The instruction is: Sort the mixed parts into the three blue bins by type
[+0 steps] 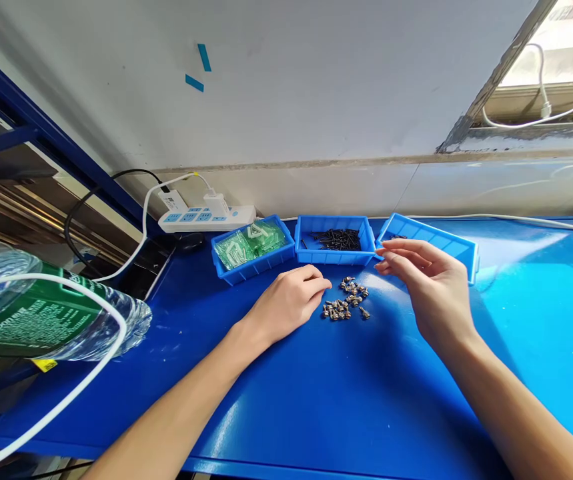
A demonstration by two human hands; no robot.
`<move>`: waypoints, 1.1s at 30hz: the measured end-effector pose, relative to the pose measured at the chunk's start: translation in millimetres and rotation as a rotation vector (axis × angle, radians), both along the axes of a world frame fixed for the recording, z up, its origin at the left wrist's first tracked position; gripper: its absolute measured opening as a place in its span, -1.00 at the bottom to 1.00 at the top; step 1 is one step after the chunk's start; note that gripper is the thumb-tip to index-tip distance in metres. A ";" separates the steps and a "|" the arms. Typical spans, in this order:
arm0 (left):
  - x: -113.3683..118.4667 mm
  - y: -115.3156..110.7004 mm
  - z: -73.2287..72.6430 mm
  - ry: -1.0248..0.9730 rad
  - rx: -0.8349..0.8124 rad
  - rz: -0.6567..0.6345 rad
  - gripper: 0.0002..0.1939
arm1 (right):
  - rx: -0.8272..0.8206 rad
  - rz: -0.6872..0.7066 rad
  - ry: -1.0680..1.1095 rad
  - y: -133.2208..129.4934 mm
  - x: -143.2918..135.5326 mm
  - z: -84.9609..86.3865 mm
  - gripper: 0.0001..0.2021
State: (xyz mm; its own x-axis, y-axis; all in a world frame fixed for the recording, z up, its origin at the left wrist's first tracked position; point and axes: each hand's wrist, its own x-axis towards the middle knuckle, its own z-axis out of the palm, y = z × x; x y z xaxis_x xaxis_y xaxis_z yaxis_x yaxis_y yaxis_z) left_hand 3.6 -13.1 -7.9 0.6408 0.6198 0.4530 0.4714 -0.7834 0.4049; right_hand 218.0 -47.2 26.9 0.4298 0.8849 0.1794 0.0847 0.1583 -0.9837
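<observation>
My left hand (291,300) rests low over the blue table with its fingers curled together, just left of a loose pile of small metal screw-like fittings (339,309). Whatever its fingertips may hold is hidden. My right hand (433,283) is raised before the right blue bin (446,247), thumb and fingers pinched together; anything between them is too small to make out. A few dark pieces show at that bin's left end, partly behind the fingers. Behind the pile stands the middle blue bin (336,257), with many black screws (339,239) in it.
The left blue bin (261,265) holds green plastic packets (251,244). Behind it lies a white power strip (236,217) with plugs in it. A large water bottle (56,307) lies at left, crossed by a white cable (109,310). A wall rises behind the blue table (291,413).
</observation>
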 end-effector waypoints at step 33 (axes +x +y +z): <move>14.8 -7.6 20.4 -0.649 -0.878 0.034 -0.59 | -0.237 0.624 0.034 -7.0 -5.2 3.7 -0.72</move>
State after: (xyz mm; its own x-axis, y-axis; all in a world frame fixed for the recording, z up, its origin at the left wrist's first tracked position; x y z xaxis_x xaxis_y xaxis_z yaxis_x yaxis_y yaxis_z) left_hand 18.5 -20.7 12.5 0.4158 0.9050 0.0898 -0.0183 -0.0904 0.9957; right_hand 212.8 -54.2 30.5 -0.1734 0.9833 -0.0551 0.0156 -0.0532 -0.9985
